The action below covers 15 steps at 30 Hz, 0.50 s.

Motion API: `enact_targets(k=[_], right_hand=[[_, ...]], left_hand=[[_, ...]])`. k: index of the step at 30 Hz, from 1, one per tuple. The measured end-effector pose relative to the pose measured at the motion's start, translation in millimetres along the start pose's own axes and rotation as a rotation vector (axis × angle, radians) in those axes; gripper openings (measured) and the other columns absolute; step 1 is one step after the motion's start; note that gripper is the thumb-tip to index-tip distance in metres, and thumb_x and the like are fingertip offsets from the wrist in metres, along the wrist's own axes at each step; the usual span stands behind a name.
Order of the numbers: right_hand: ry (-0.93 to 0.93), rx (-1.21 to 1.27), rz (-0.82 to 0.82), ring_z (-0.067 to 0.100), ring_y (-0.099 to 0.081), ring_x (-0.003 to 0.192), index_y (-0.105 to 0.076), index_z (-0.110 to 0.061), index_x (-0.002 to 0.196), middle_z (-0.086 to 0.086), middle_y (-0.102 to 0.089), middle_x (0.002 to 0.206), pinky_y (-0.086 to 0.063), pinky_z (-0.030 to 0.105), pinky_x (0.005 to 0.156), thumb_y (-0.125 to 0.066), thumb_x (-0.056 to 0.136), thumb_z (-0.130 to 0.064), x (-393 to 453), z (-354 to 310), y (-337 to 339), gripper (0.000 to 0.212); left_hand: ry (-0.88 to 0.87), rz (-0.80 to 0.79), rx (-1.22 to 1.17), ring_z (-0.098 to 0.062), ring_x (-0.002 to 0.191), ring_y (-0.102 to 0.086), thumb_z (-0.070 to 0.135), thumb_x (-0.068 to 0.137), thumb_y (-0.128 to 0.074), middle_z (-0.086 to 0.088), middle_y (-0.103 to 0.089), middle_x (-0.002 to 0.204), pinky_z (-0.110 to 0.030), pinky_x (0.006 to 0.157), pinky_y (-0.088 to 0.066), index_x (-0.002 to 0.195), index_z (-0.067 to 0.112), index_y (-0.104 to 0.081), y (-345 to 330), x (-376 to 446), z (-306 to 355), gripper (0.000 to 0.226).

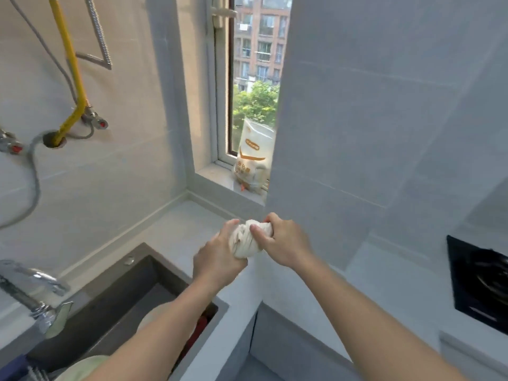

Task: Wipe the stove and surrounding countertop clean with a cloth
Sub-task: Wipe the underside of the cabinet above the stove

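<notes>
A bunched cream cloth [244, 240] is held between both hands above the pale countertop [187, 232], just past the sink's far corner. My left hand [217, 257] grips its lower end and my right hand [283, 240] grips its upper end, fingers curled round it. The cloth looks twisted. The black stove [478, 281] lies at the right edge of the view, partly cut off, on the countertop beside the tiled wall.
A dark sink [132, 292] holding dishes lies at the lower left, with a chrome tap [33, 287] over it. A white bag [254, 158] stands on the window sill. Yellow pipe [68, 67] and valves run along the left wall.
</notes>
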State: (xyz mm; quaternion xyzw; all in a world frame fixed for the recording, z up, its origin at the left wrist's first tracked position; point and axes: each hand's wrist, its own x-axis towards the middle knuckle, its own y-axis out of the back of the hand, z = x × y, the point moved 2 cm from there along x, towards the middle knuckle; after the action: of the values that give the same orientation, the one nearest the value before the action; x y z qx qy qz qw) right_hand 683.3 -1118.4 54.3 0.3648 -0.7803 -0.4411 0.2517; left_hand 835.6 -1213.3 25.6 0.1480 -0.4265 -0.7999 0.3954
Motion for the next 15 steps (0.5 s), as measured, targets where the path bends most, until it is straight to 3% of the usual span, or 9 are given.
enact_targets(k=[6,11,15], right_hand=[[-0.272,0.155,0.168,0.016,-0.061,0.077,-0.055,-0.026,0.091,-0.007,-0.065,0.078,-0.044,0.033,0.063,-0.060,0.085,-0.065,-97,142,100,0.040],[-0.432,0.286,0.411,0.012,-0.064,0.084,-0.060,-0.033,0.101,-0.010,-0.069,0.084,-0.047,0.029,0.068,-0.059,0.091,-0.060,-204,245,167,0.029],[-0.549,0.354,0.592,0.011,-0.066,0.089,-0.063,-0.038,0.115,-0.012,-0.072,0.093,-0.049,0.026,0.073,-0.054,0.087,-0.066,-286,327,223,0.041]], left_hand=[[-0.322,-0.185,-0.025,-0.020,0.103,-0.066,0.038,0.075,-0.073,0.019,-0.063,0.118,-0.034,0.077,-0.050,0.139,0.049,-0.038,-81,-34,149,0.073],[-0.538,-0.275,-0.088,-0.015,0.106,-0.066,0.035,0.070,-0.076,0.019,-0.066,0.121,-0.027,0.073,-0.044,0.141,0.045,-0.043,-155,-81,280,0.079],[-0.688,-0.327,-0.107,-0.016,0.108,-0.063,0.034,0.071,-0.075,0.021,-0.064,0.124,-0.030,0.078,-0.045,0.139,0.047,-0.044,-217,-134,389,0.076]])
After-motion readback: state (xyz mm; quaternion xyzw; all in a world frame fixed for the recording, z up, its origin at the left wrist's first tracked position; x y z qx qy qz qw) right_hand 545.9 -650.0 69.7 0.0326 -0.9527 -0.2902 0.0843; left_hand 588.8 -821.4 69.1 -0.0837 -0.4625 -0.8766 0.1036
